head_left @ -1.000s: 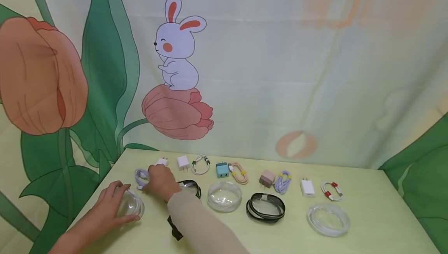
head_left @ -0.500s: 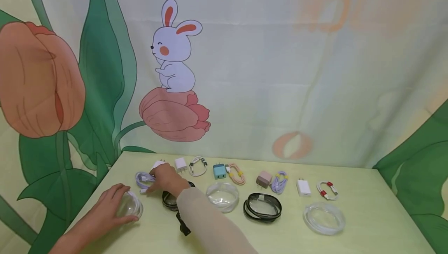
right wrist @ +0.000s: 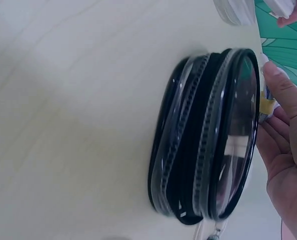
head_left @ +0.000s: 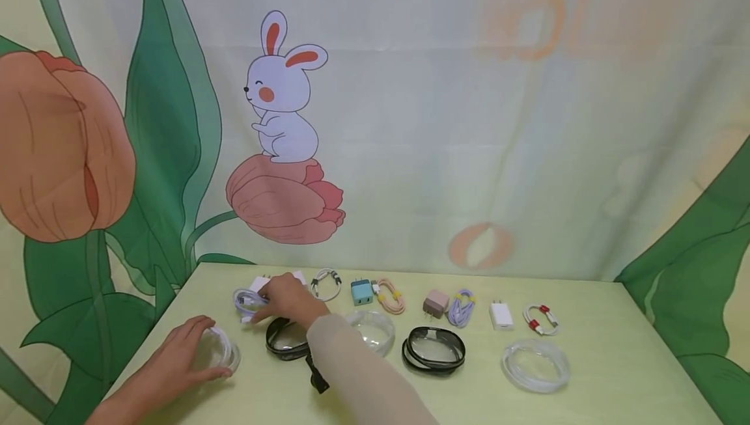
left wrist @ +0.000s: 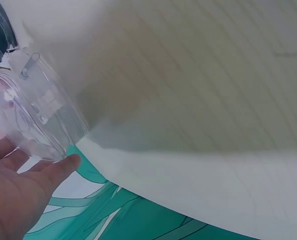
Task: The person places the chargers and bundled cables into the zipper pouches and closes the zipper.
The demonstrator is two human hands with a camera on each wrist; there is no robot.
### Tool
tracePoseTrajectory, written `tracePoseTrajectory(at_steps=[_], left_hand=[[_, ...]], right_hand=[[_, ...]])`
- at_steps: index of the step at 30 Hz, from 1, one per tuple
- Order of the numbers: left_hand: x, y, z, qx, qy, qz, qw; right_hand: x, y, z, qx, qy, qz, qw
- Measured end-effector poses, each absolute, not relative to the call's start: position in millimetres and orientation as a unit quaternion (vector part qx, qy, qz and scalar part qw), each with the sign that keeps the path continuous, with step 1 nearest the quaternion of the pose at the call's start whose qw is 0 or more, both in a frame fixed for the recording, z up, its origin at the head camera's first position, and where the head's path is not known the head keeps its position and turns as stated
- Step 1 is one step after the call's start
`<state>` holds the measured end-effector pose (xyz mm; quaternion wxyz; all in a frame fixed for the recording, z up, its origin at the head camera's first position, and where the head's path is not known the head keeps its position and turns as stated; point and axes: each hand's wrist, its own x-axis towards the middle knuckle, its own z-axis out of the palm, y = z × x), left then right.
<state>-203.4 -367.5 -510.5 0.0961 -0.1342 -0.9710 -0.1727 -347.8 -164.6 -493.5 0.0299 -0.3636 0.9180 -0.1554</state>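
Note:
In the head view my left hand (head_left: 181, 353) holds a round clear zip case (head_left: 228, 352) with pale trim at the table's left side. The left wrist view shows this case (left wrist: 43, 112) upright on edge, fingers and thumb around it. My right hand (head_left: 295, 304) pinches a coiled lavender cable (head_left: 245, 300) just behind that case. A yellow tie (right wrist: 267, 106) on the coil shows between its thumb and fingers in the right wrist view. Close below the right hand sits a black-trimmed clear zip case (head_left: 281, 345); its right end is hidden by the sleeve.
White chargers (head_left: 259, 283), a white cable (head_left: 325, 284), a teal charger (head_left: 361, 291), a peach cable (head_left: 390, 297), a pink charger (head_left: 436, 303) and more cables line the back. Further round cases, one black-trimmed (head_left: 433, 350) and one clear (head_left: 536, 366), stand in front.
My right hand has shifted right with the lavender cable, uncovering more of the black-trimmed case and overlapping the white chargers. The left hand keeps its grip. The head view has tilted up slightly.

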Motion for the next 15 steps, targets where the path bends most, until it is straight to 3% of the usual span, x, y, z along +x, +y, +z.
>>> tracePoseTrajectory(at_steps=[15], left_hand=[[-204,-363,-508,-0.127,-0.968,-0.188,0.104]], right_hand=[[-348,-148,-480,-0.358,0.914,-0.181,0.057]])
